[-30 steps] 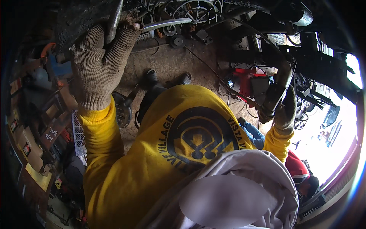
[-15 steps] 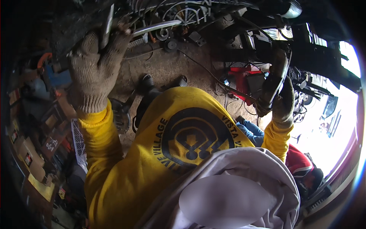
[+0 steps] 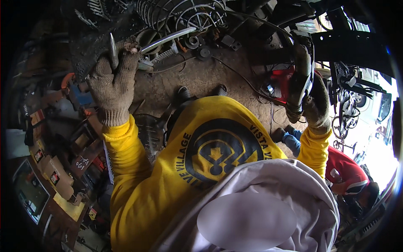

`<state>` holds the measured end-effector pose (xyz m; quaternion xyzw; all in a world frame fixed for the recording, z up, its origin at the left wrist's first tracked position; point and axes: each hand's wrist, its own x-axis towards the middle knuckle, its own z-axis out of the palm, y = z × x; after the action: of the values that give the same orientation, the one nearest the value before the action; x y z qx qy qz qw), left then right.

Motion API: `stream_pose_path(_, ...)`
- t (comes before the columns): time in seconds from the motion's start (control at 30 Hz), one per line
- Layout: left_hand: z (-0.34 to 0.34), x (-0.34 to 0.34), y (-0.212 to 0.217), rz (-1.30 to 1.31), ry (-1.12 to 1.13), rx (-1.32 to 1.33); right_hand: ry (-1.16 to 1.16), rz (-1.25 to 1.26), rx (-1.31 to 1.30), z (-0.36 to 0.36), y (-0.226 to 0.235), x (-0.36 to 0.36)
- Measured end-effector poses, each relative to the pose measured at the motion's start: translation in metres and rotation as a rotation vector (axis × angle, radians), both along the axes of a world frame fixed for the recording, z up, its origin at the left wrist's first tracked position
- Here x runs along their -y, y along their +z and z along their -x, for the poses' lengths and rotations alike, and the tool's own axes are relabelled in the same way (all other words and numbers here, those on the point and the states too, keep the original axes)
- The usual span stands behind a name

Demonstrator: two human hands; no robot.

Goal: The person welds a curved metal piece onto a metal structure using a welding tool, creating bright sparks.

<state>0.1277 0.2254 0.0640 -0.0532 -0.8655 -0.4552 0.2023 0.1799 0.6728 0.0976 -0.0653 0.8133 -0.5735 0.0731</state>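
Observation:
My left hand [image 3: 112,90], in a knitted brown glove, is at the upper left. A pointed metal rod [image 3: 113,51] sticks up between its thumb and fingers; the hand is closed round it. One fingertip shows bare through the glove. By that fingertip a flat, light metal bar [image 3: 168,40] slants up to the right; I cannot tell if the hand touches it. On the right my gloved right hand [image 3: 317,107] is closed round a dark, long-bodied tool [image 3: 298,77] with a shiny curved edge. A cable [image 3: 239,82] runs to its lower end. The tool's exact kind is unclear.
Curved metal rods [image 3: 195,14] form a cage-like piece at the top. A dark beam [image 3: 352,48] crosses the upper right. Behind the right hand lies a red thing [image 3: 279,82]. A person in red [image 3: 346,168] bends down at the right. Boxes [image 3: 56,174] and clutter fill the left.
The view has shifted, so more of the metal rods shows at the top. Both hands keep their hold. In the picture, the left hand sits slightly farther right.

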Motion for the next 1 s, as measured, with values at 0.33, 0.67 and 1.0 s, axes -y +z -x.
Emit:
stream_pose_path(0.33, 0.0, 0.007, -0.016, -0.032, -0.019, -0.052, 0.029, -0.043, -0.034, 0.008, 0.008, 0.009)
stream_pose_path(0.67, 0.001, 0.004, -0.025, -0.491, -0.175, -0.047, -0.001, -0.122, 0.024, 0.014, 0.012, 0.016)
stream_pose_path(1.0, 0.002, 0.007, -0.023, -0.173, -0.028, -0.061, 0.038, -0.152, 0.052, 0.019, 0.023, 0.023)
